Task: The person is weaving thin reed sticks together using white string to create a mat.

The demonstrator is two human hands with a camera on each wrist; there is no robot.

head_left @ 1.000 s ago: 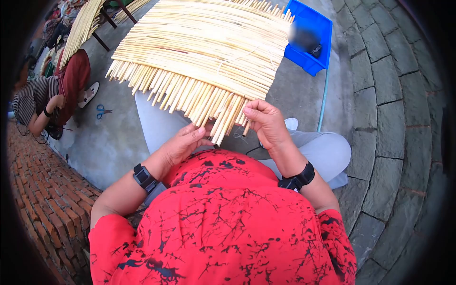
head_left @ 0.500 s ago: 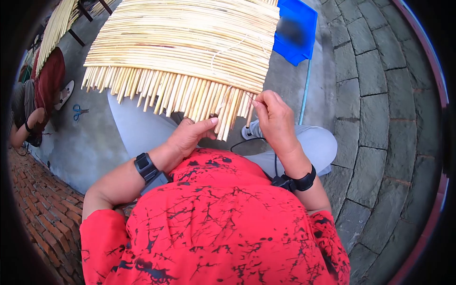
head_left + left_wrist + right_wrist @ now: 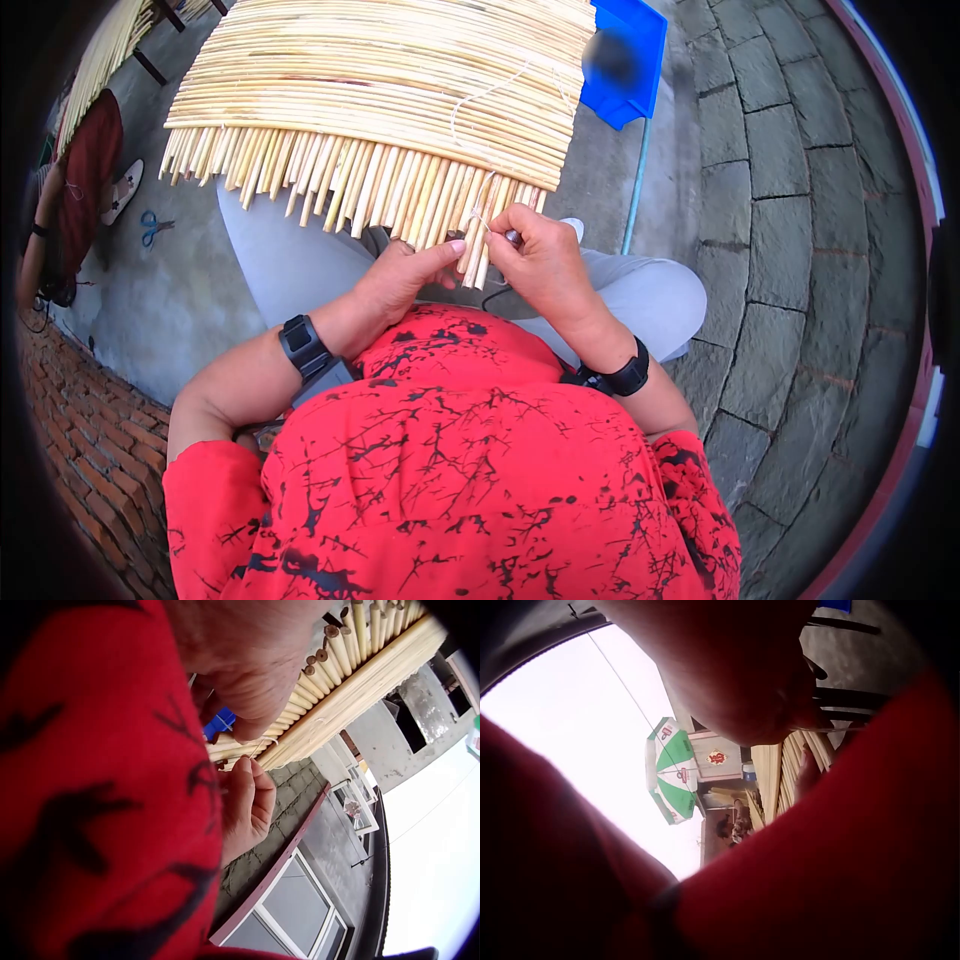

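Note:
A mat of pale reed sticks [image 3: 370, 90] lies across the lap, with a second layer of stick ends [image 3: 350, 190] jutting out crosswise under its near edge. My left hand [image 3: 400, 285] grips several of these ends near the right corner, thumb on top and fingers partly hidden below. Right beside that thumb, my right hand [image 3: 545, 265] pinches a thin pale string [image 3: 264, 741] running to the sticks. Something small and dark shows between its curled fingers; I cannot tell what it is. In the right wrist view the right hand [image 3: 735, 667] hides most of the work.
A blue crate [image 3: 630, 60] stands beyond the mat at the right, a thin blue-green pole [image 3: 637, 185] below it. Blue-handled scissors [image 3: 152, 228] lie on the concrete at left, near another seated person's shoe [image 3: 122, 190]. Bricks [image 3: 90, 460] border the lower left.
My right hand has moved left from the mat's corner to the stick ends beside the left thumb, drawing the string along. The left hand keeps its grip. The head view has shifted rightward.

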